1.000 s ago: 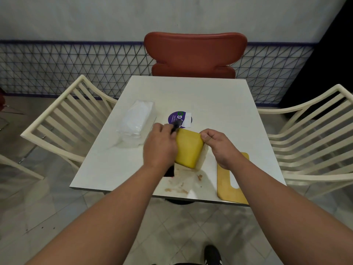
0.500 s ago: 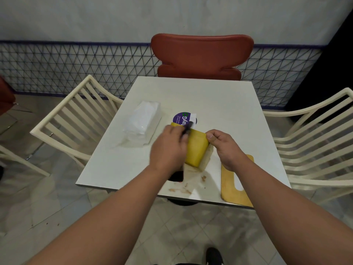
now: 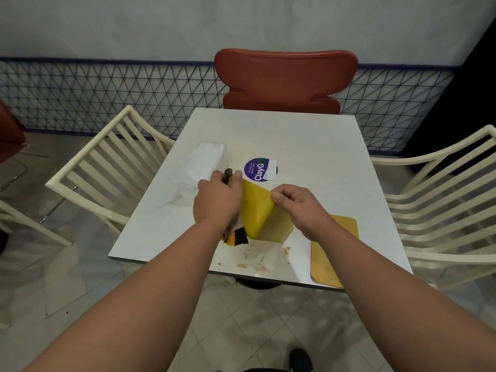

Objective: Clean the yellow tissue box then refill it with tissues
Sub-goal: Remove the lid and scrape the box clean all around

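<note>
The yellow tissue box stands tilted on the white table, near its front edge. My right hand pinches the box's upper right corner. My left hand is closed around a brush with a dark handle tip above my fist and black and orange bristles below, pressed against the box's left side. A clear pack of white tissues lies to the left. The box's flat yellow lid rests at the front right edge.
Brown crumbs and smears lie on the table in front of the box. A purple round sticker sits behind it. A red chair stands at the far side, and cream slatted chairs flank the table.
My left hand has drawn the brush leftward and back off the box's face, so more of the yellow surface shows. The bristles now sit at the box's lower left. My head moved.
</note>
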{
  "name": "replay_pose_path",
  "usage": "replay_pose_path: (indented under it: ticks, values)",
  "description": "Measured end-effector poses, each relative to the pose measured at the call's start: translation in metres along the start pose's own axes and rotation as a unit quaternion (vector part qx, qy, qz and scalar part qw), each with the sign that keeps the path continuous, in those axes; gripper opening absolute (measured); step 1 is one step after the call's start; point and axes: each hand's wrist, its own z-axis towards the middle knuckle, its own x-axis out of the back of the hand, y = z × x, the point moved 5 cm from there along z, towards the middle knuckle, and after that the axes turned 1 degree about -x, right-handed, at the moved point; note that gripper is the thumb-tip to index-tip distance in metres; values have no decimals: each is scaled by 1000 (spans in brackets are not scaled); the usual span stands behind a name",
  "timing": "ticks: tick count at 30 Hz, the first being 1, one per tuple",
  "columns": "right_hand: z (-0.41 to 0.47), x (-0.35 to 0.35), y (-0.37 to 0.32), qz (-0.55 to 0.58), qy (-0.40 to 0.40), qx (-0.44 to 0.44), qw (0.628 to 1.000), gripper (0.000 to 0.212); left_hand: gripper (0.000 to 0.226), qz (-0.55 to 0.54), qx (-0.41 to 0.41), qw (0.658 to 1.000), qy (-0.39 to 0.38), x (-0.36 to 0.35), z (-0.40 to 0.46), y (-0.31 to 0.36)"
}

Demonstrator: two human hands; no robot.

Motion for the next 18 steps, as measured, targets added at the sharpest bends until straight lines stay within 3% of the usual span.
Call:
replay_pose_path:
  ticks: [2, 6, 9, 15, 16, 18]
  values:
    - [-2, -15, -7, -40, -28, 8, 999, 17, 60, -2, 38, 999, -25, 4, 6, -9]
    - [-5, -52, -13, -140, -62, 34, 988, 11, 32, 22, 55, 997, -52, 12, 13, -27]
    - [-7, -74, -14, -226, -49, 64, 971, 19, 29, 38, 61, 995, -66, 11, 14, -39]
    - [-12, -99, -4, -358, -116, 59, 925, 29, 28, 115, 13, 989, -95, 2, 23, -64]
    - [-9, -90, -2, -372, -95, 47, 922, 33, 26, 116, 4, 988, -100, -1, 26, -69]
    - [-1, -54, 5, -367, 23, 12, 930, 38, 25, 109, -14, 988, -107, -6, 31, -77]
